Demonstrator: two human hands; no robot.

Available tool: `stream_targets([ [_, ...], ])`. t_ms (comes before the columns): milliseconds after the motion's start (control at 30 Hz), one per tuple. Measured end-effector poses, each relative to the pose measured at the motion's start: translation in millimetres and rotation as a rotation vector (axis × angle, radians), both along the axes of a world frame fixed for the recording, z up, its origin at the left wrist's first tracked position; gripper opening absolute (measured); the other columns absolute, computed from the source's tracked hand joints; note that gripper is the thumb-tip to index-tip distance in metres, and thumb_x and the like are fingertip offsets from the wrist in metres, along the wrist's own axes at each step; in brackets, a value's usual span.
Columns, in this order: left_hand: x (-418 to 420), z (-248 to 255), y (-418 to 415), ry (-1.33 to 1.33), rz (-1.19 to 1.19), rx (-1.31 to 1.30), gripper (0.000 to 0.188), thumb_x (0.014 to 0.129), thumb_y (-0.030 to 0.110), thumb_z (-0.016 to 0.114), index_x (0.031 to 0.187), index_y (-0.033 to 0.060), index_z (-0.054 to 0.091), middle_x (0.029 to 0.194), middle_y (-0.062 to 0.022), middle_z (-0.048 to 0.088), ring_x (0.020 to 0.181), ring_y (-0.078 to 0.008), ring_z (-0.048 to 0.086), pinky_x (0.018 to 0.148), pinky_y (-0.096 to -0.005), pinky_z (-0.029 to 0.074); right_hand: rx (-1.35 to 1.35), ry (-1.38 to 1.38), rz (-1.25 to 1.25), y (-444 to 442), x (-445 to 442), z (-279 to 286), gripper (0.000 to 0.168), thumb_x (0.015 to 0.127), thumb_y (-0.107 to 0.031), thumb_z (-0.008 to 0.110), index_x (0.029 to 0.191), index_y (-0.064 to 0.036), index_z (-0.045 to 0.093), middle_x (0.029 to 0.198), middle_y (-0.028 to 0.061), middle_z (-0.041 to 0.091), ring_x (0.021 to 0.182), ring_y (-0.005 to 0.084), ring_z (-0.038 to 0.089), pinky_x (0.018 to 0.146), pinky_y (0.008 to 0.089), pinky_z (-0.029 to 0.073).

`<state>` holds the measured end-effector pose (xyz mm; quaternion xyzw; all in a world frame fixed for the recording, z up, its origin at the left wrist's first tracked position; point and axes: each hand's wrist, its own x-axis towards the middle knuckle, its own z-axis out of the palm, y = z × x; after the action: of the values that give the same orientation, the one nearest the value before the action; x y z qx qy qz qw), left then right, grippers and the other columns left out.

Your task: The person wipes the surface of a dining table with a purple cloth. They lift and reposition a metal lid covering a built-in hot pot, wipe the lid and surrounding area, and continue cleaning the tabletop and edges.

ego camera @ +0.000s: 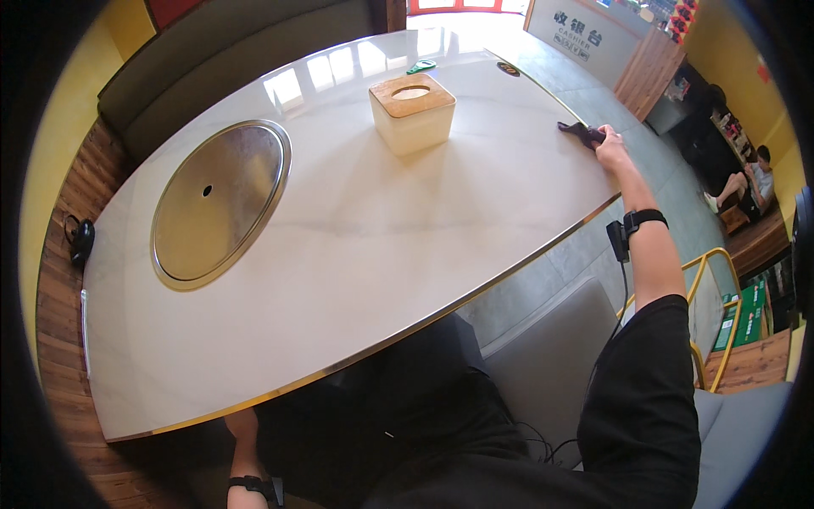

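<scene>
At the right edge of the white marble-look tabletop (pixel 356 267), my right hand (pixel 612 149) grips a dark cloth (pixel 582 135), part of which lies on the surface. My left hand (pixel 240 421) is below the table's near edge, which hides its fingers. On the tabletop stands a white tissue box (pixel 413 132) with a wooden lid and an oval opening. A round metal cover (pixel 219 210) with a small dark hole is set into the table on the left. Behind the tissue box lies a green bottle opener or similar flat item (pixel 421 66).
A dark oval plaque (pixel 508 69) sits near the far right corner. Grey seats (pixel 553 331) stand beside me, and a dark padded bench (pixel 254 51) runs behind the table. At right a person (pixel 753 181) sits low, past a yellow metal frame (pixel 738 280). A counter (pixel 572 38) bears writing.
</scene>
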<state>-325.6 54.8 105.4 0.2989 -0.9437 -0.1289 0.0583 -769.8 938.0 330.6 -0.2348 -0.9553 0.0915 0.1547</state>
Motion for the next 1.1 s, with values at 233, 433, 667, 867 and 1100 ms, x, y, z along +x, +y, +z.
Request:
stream_targets([
  [233, 9.2, -11.5, -7.9, 0.041, -0.051, -0.044, 0.033, 0.094, 0.020, 0.065, 0.119, -0.0021, 0.067, 0.119, -0.0266, 0.066, 0.111, -0.0446, 0.062, 0.096, -0.0495, 0.049, 0.075, -0.048, 0.008, -48.9, 26.7, 5.1, 0.056, 0.092, -0.040, 0.058, 0.141, -0.017, 0.046, 0.142, 0.0204, 0.049, 0.134, 0.0410, 0.048, 0.112, 0.0519, 0.039],
  [433, -4.6, 15.2, 19.0, -0.026, 0.157, 0.079, 0.037, 0.094, 0.026, 0.068, 0.123, 0.0018, 0.066, 0.123, -0.0244, 0.064, 0.114, -0.0434, 0.061, 0.096, -0.0498, 0.050, 0.039, 0.047, 0.388, -98.6, 76.2, 1.9, 0.056, 0.089, -0.046, 0.064, 0.123, -0.001, 0.060, 0.124, 0.0257, 0.060, 0.121, 0.0414, 0.055, 0.105, 0.0472, 0.044],
  [667, 2.0, 27.3, 30.4, 0.055, 0.202, 0.141, 0.035, 0.093, 0.034, 0.067, 0.110, 0.0029, 0.068, 0.109, -0.0185, 0.072, 0.101, -0.0377, 0.068, 0.087, -0.0485, 0.054, -0.159, 0.092, 0.844, -236.5, 147.1, 26.6, 0.036, 0.089, -0.033, 0.073, 0.090, 0.002, 0.062, 0.091, 0.0190, 0.058, 0.088, 0.0379, 0.058, 0.080, 0.0446, 0.046],
  [867, -2.7, 37.1, 41.7, 0.067, 0.165, 0.208, 0.024, 0.091, 0.030, 0.064, 0.103, 0.0124, 0.075, 0.095, -0.0130, 0.074, 0.093, -0.0340, 0.069, 0.089, -0.0456, 0.052, -0.049, -0.026, 1.154, -369.3, 200.4, 42.6, 0.032, 0.082, -0.031, 0.077, 0.085, -0.003, 0.061, 0.089, 0.0148, 0.055, 0.091, 0.0370, 0.056, 0.081, 0.0452, 0.046],
  [1100, 12.3, 33.4, 40.1, 0.428, 0.117, 0.303, 0.014, 0.085, 0.019, 0.068, 0.087, 0.0058, 0.071, 0.083, -0.0134, 0.071, 0.080, -0.0354, 0.069, 0.074, -0.0442, 0.053, 0.052, -0.134, 1.560, -515.9, 244.5, 48.2, 0.032, 0.083, -0.033, 0.076, 0.090, -0.005, 0.062, 0.093, 0.0138, 0.054, 0.097, 0.0360, 0.056, 0.085, 0.0461, 0.046],
])
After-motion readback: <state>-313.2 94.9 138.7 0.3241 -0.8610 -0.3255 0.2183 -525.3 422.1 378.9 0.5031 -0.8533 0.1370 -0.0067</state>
